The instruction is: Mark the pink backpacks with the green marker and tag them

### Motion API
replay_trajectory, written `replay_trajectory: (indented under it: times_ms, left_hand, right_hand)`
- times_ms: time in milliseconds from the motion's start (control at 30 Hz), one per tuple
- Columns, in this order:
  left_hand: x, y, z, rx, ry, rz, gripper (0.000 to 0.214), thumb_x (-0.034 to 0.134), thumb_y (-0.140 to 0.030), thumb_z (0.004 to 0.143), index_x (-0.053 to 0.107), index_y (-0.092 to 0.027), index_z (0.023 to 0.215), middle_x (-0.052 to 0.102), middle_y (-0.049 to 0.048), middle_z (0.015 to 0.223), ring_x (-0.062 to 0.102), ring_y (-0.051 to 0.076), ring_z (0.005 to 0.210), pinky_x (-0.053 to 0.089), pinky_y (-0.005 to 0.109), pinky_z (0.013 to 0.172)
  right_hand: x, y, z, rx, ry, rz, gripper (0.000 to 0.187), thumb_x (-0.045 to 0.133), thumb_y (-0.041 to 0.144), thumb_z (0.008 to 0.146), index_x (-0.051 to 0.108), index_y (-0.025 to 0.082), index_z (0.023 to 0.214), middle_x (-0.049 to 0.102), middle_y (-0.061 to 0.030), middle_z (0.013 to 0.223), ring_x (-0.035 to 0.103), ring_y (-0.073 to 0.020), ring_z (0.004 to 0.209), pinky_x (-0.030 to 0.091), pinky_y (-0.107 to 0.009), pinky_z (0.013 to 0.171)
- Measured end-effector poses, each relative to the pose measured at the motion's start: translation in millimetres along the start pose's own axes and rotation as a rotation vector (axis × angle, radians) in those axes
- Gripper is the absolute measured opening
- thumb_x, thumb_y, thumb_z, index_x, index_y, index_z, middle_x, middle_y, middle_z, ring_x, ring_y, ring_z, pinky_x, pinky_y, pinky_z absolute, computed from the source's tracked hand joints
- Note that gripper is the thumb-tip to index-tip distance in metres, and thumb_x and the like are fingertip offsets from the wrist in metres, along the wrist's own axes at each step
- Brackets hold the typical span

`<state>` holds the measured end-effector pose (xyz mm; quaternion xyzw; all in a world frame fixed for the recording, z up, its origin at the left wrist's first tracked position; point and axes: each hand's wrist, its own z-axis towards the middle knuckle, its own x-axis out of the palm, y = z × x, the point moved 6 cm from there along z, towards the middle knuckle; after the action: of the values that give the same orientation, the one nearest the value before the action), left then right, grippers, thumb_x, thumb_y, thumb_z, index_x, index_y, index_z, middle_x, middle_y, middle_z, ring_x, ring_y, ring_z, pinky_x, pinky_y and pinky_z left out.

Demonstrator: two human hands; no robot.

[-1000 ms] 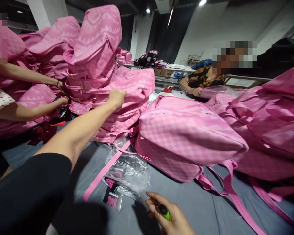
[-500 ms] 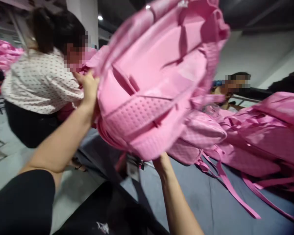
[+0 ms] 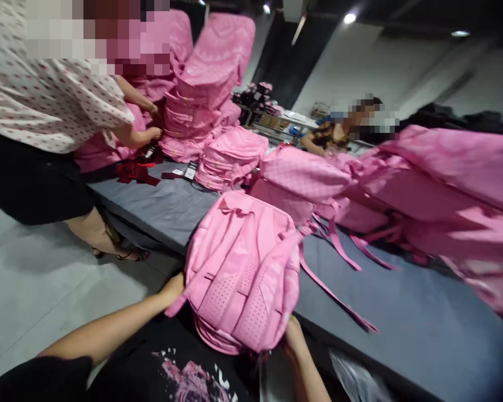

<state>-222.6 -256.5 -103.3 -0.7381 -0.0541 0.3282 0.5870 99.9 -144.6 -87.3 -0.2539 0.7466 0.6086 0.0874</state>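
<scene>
Grey table (image 3: 402, 318), pink bag stacks (image 3: 205, 103) in bkgd, fwd of both hands.
Pink backpack (image 3: 245, 271) btwn L hand (image 3: 175, 289) & R hand (image 3: 294, 336); both clasp its sides, fingertips hidden.

To the left of the grey table (image 3: 402, 324) stands a co-worker in a dotted blouse (image 3: 54, 106), strapped sandals (image 3: 134, 255) on the pale floor (image 3: 29, 290) beside it. Dark red pieces (image 3: 138, 173) lie on the table's left part, perhaps straps, though blur leaves that unsure. Beyond the table are a co-worker in a patterned top (image 3: 331, 137), a loaded rack (image 3: 293, 120), a dark curtain (image 3: 280, 56) and, farther right, a black heap (image 3: 456, 118). Ceiling lights (image 3: 349, 18) shine above it.
</scene>
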Motion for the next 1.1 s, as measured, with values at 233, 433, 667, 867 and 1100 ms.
replay_trajectory:
  times_ms: [233,433,667,867,1100]
  left_hand:
    - [41.7,-71,3,0.658,0.254,0.517,0.048,0.044,-0.046,0.094,0.057,-0.029,0.137,0.052,0.005,0.149,0.037,0.029,0.145,0.031,0.052,0.12]
    - [157.9,-64,-37,1.017,0.418,0.84,0.052,0.049,-0.039,0.097,0.048,-0.024,0.146,0.03,0.016,0.161,0.027,0.033,0.15,0.031,0.057,0.119]
    - [162.5,-27,-32,0.975,0.44,0.901,0.054,0.047,-0.043,0.094,0.049,-0.029,0.146,0.038,0.0114,0.158,0.033,0.033,0.148,0.034,0.058,0.117]
    - [149.8,-54,-22,0.962,0.558,0.885,0.057,0.053,-0.058,0.089,0.059,-0.029,0.138,0.056,0.0103,0.144,0.052,0.033,0.131,0.044,0.051,0.103]
    - [228.6,-222,90,1.324,0.567,0.84,0.037,0.039,-0.032,0.1,0.063,-0.016,0.123,0.066,0.0122,0.125,0.056,0.025,0.115,0.039,0.039,0.095]
  right_hand:
    - [-41,-51,10,0.232,-0.176,-0.027,0.038,0.067,0.045,0.07,0.073,0.009,0.084,0.073,-0.0104,0.074,0.068,-0.0263,0.076,0.054,-0.037,0.071]
    - [-106,0,-30,0.26,-0.372,-0.398,0.064,0.056,0.062,0.084,0.062,0.022,0.133,0.074,-0.0143,0.098,0.067,-0.0348,0.096,0.048,-0.046,0.084]
    - [13,106,49,-0.629,-0.248,-0.604,0.046,0.047,0.024,0.099,0.048,0.021,0.144,0.063,-0.0126,0.129,0.063,-0.0208,0.107,0.051,-0.031,0.086]
    - [-40,53,64,-0.51,-0.273,-1.03,0.036,0.044,0.002,0.09,0.066,0.011,0.116,0.068,-0.0158,0.089,0.06,-0.0208,0.067,0.04,-0.033,0.061]
    - [-53,22,28,-0.265,-0.415,-1.082,0.036,0.054,0.015,0.09,0.059,0.015,0.125,0.066,-0.0177,0.112,0.063,-0.0285,0.097,0.042,-0.037,0.077]
